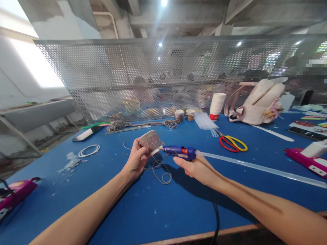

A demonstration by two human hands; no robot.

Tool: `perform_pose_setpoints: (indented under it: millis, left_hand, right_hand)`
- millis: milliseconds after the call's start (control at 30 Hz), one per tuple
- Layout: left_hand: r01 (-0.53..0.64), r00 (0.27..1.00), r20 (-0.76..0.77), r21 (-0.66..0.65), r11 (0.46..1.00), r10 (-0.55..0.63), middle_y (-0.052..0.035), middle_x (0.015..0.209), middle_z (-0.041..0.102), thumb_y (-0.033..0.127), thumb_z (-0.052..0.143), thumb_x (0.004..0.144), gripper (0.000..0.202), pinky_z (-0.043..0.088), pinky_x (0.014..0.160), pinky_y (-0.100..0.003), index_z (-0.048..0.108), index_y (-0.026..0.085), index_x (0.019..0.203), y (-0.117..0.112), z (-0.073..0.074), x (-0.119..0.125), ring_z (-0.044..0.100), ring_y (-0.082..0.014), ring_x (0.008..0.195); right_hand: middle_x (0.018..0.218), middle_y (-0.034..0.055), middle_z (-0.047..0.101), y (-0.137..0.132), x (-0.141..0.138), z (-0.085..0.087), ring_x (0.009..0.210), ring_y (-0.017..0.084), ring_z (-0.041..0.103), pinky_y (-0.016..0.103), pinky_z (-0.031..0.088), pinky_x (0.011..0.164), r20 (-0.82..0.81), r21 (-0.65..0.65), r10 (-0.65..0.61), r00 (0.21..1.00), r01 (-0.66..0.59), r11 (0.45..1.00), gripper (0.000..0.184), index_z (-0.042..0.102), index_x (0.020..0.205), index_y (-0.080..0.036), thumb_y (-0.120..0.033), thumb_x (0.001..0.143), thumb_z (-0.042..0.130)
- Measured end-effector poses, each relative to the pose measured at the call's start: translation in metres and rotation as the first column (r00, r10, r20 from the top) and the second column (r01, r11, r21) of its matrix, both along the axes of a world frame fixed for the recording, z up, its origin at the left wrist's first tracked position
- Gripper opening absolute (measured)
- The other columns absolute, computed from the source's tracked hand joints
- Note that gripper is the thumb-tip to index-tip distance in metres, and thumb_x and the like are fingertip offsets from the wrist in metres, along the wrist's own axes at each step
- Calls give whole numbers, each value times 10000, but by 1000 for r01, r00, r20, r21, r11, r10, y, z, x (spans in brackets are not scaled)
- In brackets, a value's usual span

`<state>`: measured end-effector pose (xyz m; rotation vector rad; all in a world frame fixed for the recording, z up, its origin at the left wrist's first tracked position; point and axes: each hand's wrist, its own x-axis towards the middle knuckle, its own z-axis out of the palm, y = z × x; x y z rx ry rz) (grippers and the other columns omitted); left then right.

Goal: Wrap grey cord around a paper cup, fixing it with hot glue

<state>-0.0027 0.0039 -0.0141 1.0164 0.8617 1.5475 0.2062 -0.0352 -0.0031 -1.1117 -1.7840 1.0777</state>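
My left hand [138,157] is closed around a paper cup [150,141] wrapped in grey-brown cord, tilted on its side above the table. A loose tail of the cord [163,177] hangs from it and curls on the blue surface. In my right hand [195,167] is a blue glue gun [178,152], its nozzle at the cup's pale, unwrapped edge; whether it touches I cannot tell. A long clear glue stick [255,165] sticks out of the gun's back end toward the right. My right fingers are partly hidden behind the handle.
On the blue table [122,214] lie scissors [233,143], cord bundles [119,126], a white cord coil [89,150] and a phone [87,133]. Stacked paper cups [217,106], two wrapped cups [179,115] and a backpack [260,103] stand before the perforated screen [102,78]. A power strip [306,161] sits right.
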Motion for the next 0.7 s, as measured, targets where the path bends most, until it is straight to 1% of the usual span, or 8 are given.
perform_pose_setpoints:
  millis: [67,133,233,367,433,567,700]
  left_hand:
    - [3,1000,12,-4,1000,-3,4,953,623,88,595,555,388,572,748,-371,517,215,913,0,1,0,621,-186,892]
    - [15,1000,21,-9,1000,-15,5,959,629,93,594,554,378,569,749,-371,526,219,904,-1,2,0,624,-191,897]
    - [46,999,28,-14,999,-45,6,971,639,106,593,555,359,565,759,-380,532,226,889,-1,4,0,631,-209,925]
    - [45,999,23,-23,999,-44,1,988,652,116,598,558,372,563,711,-345,534,228,907,-2,5,-1,637,-198,889]
    - [44,999,18,-27,999,-43,-2,998,653,116,594,559,386,563,703,-344,537,226,924,-2,4,-1,637,-197,886]
    - [44,999,9,-29,999,-44,0,998,655,108,587,572,390,563,713,-345,542,223,942,-3,4,-1,635,-187,888]
    - [43,999,7,-13,999,-43,-1,1001,657,105,592,577,384,561,732,-343,543,224,939,-3,4,-1,635,-187,908]
  right_hand:
    - [469,-79,385,-1,0,1,417,71,350,215,275,424,0,-19,0,1000,0,1000,315,413,625,-208,-383,850,547]
    - [476,-81,372,1,0,1,409,71,345,213,277,410,-18,-73,-16,1000,15,997,314,417,642,-211,-406,847,553]
    - [495,-78,376,4,2,-2,407,72,371,209,290,400,-42,-133,-43,998,37,990,315,441,670,-209,-445,841,562]
    - [490,-83,358,4,2,-2,408,68,362,205,299,402,-52,-126,-37,998,30,992,316,440,659,-207,-437,836,566]
    - [479,-83,358,3,1,-2,408,69,365,204,299,402,-45,-123,-32,998,26,992,315,448,657,-204,-437,834,566]
    - [465,-78,381,0,1,1,407,72,373,205,300,403,-21,-121,-26,999,23,992,310,478,665,-198,-443,833,566]
    - [453,-82,384,-1,-1,2,407,71,366,204,295,407,-17,-90,-21,1000,19,996,301,451,645,-203,-412,827,570]
